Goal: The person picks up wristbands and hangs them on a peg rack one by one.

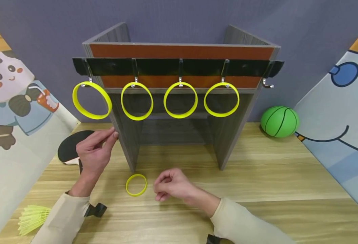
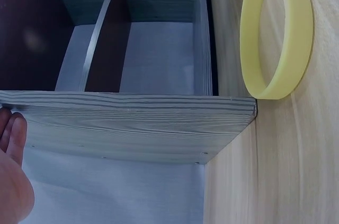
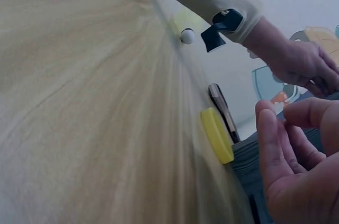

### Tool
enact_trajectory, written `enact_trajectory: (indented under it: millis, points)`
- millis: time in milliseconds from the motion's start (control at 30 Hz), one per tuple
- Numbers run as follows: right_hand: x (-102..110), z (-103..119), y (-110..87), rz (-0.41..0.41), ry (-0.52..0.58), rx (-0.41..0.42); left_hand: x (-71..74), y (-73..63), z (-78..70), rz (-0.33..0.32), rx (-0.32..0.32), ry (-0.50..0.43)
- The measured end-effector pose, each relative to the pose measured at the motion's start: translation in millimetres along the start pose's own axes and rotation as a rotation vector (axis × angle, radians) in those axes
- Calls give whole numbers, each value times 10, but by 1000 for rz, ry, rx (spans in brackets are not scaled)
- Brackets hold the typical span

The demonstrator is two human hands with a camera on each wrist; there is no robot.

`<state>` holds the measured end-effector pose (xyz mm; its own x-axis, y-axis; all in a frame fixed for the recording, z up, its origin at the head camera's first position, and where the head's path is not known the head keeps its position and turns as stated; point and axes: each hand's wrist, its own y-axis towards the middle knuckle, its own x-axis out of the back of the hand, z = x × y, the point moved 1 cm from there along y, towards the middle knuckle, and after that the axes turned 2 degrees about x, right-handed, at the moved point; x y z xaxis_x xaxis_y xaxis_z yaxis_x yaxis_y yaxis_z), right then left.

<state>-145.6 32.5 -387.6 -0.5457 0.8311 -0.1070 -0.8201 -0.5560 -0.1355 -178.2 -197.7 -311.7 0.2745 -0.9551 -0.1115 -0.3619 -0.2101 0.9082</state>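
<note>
My left hand (image 1: 94, 152) has its fingertips at the outer side of the grey wooden shelf unit (image 1: 126, 142), near the front edge; the left wrist view shows fingers (image 2: 17, 136) against this panel. My right hand (image 1: 174, 185) hovers low over the table, fingers loosely bent, with nothing between thumb and fingertips (image 3: 268, 123). Left of it, a yellow ring (image 1: 127, 185) lies on the tabletop before the unit's left panel. Several more yellow rings, such as the leftmost ring (image 1: 76, 101), hang from metal hooks on a black strip (image 1: 157, 67). The far right hook (image 1: 268, 85) is bare.
A black table tennis paddle (image 1: 72, 145) lies behind my left hand. The yellow shuttlecock (image 1: 33, 218) is beside my left sleeve. At the back right sits a green ball (image 1: 279, 122). Printed walls flank the wooden table (image 1: 276, 176).
</note>
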Motion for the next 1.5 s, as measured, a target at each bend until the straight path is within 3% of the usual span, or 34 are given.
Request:
enact_trajectory:
  millis: [467,967,1500]
  points:
    - [-116,-187,206,-67,-12,-52,19,-21,67,-9,-2,1]
    - [-138,-252,393,-177,-65,-70,9,-2,12,2,7,-3]
    - [-234,-228,505,-260,-224,-81,22,-28,62,-8,5,3]
